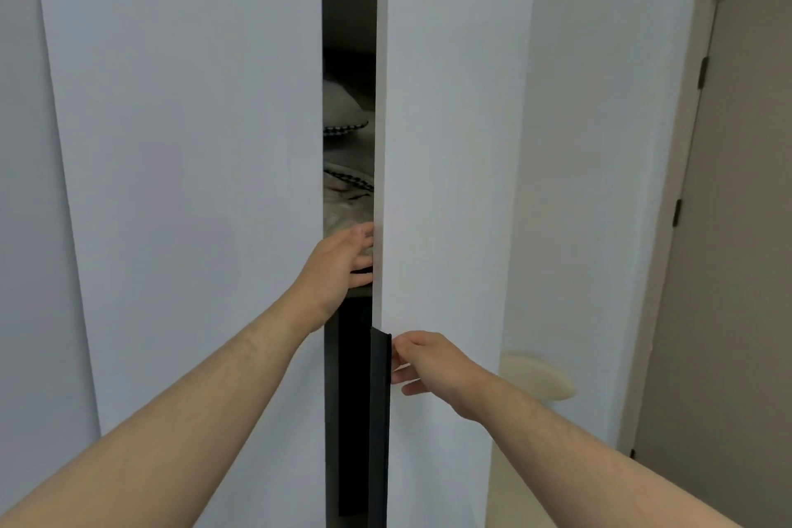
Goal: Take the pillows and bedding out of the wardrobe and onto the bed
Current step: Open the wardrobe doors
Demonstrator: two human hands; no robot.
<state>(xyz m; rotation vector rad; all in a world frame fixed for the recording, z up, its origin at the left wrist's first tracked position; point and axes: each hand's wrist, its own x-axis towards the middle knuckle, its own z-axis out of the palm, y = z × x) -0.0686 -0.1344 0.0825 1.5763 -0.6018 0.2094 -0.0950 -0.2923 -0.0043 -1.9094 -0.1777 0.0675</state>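
Note:
A white wardrobe fills the view, its right door point(445, 141) swung slightly ajar. Through the narrow gap I see stacked pillows point(345, 107) with black-and-white trim and folded bedding point(347, 201) on a shelf. My left hand point(338, 266) reaches into the gap, fingers curled around the inner edge of the right door. My right hand point(428, 364) grips the long black handle point(380, 399) on that door's edge. The rest of the wardrobe's inside is hidden by the doors.
The left wardrobe door point(184, 163) is closed. A beige room door point(737, 227) stands at the right. A cream rounded object point(535, 375) shows low beside the wardrobe.

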